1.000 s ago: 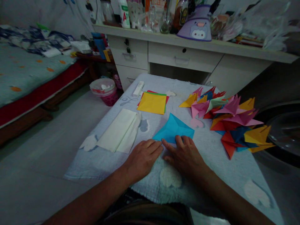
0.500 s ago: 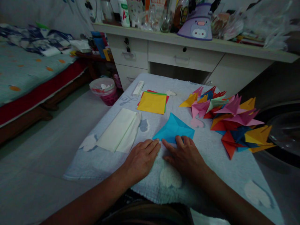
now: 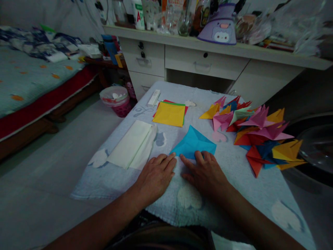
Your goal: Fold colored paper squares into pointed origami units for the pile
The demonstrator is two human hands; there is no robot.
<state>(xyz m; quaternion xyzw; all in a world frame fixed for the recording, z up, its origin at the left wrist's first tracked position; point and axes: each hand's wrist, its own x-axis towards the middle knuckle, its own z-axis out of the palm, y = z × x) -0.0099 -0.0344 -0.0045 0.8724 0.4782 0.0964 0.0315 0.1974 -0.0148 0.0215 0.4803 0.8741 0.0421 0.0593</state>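
A blue folded paper triangle [image 3: 193, 142] lies on a pale blue towel [image 3: 117, 180] that covers a small table. My left hand [image 3: 155, 176] lies flat, fingers together, with its fingertips at the triangle's lower left corner. My right hand [image 3: 205, 173] rests flat beside it, fingers pressing the triangle's lower edge. Neither hand grips anything.
A stack of square coloured sheets [image 3: 169, 114], yellow on top, lies beyond the triangle. Several folded paper shapes [image 3: 260, 133] are piled at the right. A folded white cloth [image 3: 134, 145] lies at the left, a white stick [image 3: 154, 98] farther back. A desk [image 3: 208, 64], pink bin [image 3: 117, 100] and bed [image 3: 33, 83] stand around.
My left hand has slid slightly left and back along the triangle's lower edge. The right hand and the paper have stayed put.
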